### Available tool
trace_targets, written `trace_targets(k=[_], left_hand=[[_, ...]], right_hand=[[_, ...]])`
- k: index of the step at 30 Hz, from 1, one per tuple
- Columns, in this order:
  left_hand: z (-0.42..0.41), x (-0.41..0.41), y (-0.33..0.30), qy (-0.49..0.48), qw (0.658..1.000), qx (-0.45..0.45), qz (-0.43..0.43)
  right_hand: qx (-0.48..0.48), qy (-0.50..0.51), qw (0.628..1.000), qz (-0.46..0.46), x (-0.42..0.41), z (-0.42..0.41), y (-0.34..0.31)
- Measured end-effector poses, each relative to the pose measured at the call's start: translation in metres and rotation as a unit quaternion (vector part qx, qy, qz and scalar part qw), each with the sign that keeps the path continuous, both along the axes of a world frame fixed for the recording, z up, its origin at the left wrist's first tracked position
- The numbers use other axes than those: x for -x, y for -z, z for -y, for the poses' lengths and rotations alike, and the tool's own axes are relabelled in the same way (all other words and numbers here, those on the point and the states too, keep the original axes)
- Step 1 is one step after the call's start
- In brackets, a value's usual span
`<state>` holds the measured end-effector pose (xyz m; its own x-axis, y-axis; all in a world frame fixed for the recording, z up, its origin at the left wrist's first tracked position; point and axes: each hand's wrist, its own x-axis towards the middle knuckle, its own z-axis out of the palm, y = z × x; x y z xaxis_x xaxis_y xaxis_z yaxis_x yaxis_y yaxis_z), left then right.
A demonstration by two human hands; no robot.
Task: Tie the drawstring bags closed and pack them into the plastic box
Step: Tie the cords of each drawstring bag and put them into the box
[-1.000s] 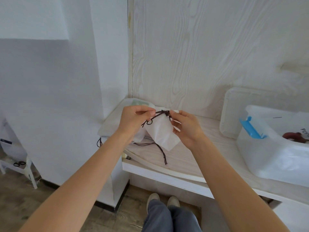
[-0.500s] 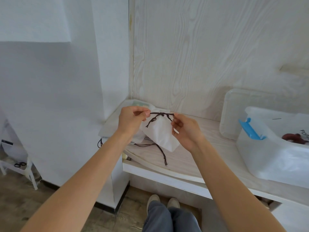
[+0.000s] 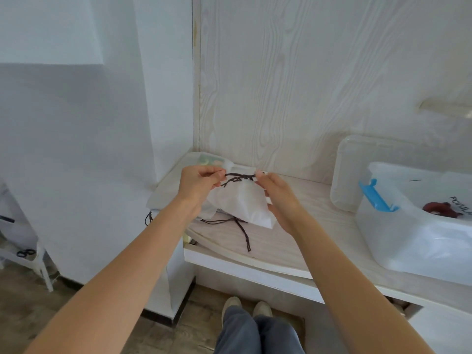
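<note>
Drawstring [image 3: 240, 177] stretched taut, left hand [image 3: 198, 185] pinching, right hand [image 3: 279, 198] apparently pinching

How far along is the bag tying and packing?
At least one bag already lies in the plastic box. Both hands, left hand and right hand, are pulling the dark cord on a white bag. More bags wait on the shelf.

A pale wood-grain wall panel [image 3: 319, 80] is seen at twelve o'clock, white wall [image 3: 71, 118] at nine, wooden floor [image 3: 23, 310] at seven.
</note>
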<state>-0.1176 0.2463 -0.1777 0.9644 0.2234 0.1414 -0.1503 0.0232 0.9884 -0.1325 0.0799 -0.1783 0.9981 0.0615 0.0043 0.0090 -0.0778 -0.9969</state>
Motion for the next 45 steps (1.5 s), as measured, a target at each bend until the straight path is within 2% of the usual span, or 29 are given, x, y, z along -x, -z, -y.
trace_targets(k=[4,6,9,11,14,16,18,21,23,26,28,34,37,39,41,45], left_hand=[[0.010,0.004,-0.003,0.034,0.999,0.000,0.013],[0.013,0.005,-0.006,0.045,0.999,-0.003,0.028],[0.020,0.008,-0.018,0.038,0.998,-0.016,0.047],[0.028,0.008,-0.024,0.035,0.999,-0.021,0.027],[0.042,0.006,-0.027,0.067,0.995,-0.006,-0.081],[0.052,0.012,-0.026,0.103,0.976,0.041,-0.186],[0.063,0.023,-0.027,0.159,0.949,0.099,-0.252],[0.081,0.025,-0.026,0.265,0.911,0.169,-0.267],[0.095,0.025,-0.037,0.264,0.914,0.200,-0.236],[0.123,0.024,-0.059,0.180,0.954,0.144,-0.193],[0.145,0.024,-0.073,0.166,0.969,0.094,-0.156],[0.227,0.041,-0.112,0.218,0.972,-0.029,-0.086],[0.265,0.042,-0.116,0.208,0.965,-0.133,-0.086],[0.284,0.047,-0.120,0.205,0.945,-0.239,-0.086],[0.302,0.046,-0.118,0.196,0.911,-0.352,-0.086],[0.338,0.049,-0.107,0.166,0.832,-0.522,-0.090]], right_hand=[[0.146,-0.031,0.986,0.071,0.000,-0.012,0.000],[0.144,-0.005,0.985,0.099,-0.002,-0.012,-0.006],[0.094,0.030,0.988,0.118,-0.006,-0.005,-0.023],[0.040,0.054,0.990,0.121,-0.008,0.004,-0.036],[-0.086,0.064,0.990,0.088,-0.009,0.021,-0.052],[-0.201,0.050,0.977,0.047,-0.009,0.028,-0.065],[-0.290,0.030,0.956,0.023,-0.005,0.036,-0.079],[-0.330,0.033,0.943,0.018,0.001,0.052,-0.100],[-0.315,0.061,0.946,0.037,0.006,0.069,-0.109],[-0.272,0.157,0.947,0.069,0.018,0.109,-0.115],[-0.233,0.226,0.944,0.063,0.028,0.143,-0.114],[-0.133,0.271,0.950,0.080,0.069,0.237,-0.102],[0.032,0.334,0.936,0.104,0.076,0.275,-0.095],[0.204,0.365,0.901,0.114,0.077,0.301,-0.090],[0.359,0.361,0.854,0.109,0.079,0.320,-0.087],[0.586,0.298,0.748,0.090,0.079,0.342,-0.087]])
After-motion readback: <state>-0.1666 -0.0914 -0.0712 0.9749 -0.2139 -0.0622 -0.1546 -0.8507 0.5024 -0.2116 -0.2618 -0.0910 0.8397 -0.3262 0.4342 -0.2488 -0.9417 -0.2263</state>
